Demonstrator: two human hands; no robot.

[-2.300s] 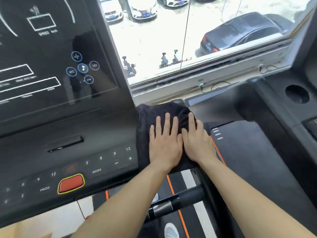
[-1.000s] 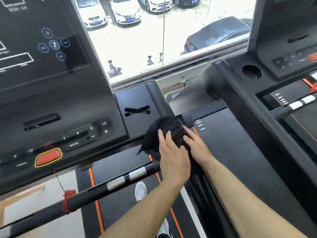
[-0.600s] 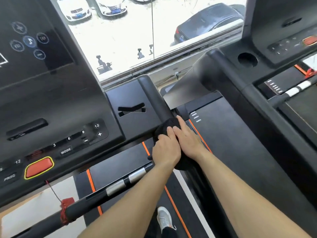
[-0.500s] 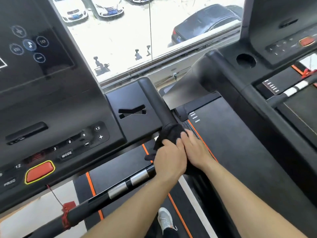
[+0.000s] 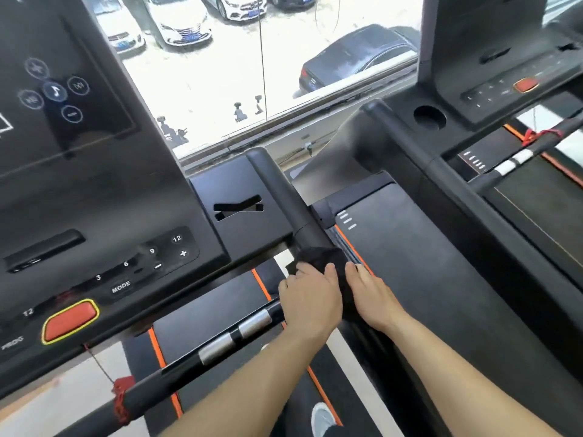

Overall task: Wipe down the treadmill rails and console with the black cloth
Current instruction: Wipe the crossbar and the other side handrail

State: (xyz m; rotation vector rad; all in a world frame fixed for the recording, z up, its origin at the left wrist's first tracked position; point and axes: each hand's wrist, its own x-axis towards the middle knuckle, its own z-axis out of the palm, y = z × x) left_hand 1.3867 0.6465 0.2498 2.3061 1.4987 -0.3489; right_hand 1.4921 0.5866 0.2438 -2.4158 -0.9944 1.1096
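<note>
Wiping the side rail looks like the step in hand, with the left hand and right hand fingers curled round the black cloth; next calls for sliding it along the rail under a steady squeeze.

Past the glass of the window I see a parking lot: a dark sedan close to the sill, two white cars further back, and a few scooters parked below. On my right stands a second treadmill, its console carrying an orange button, with a round cup hole beside it and a red cord tied on its crossbar.
</note>
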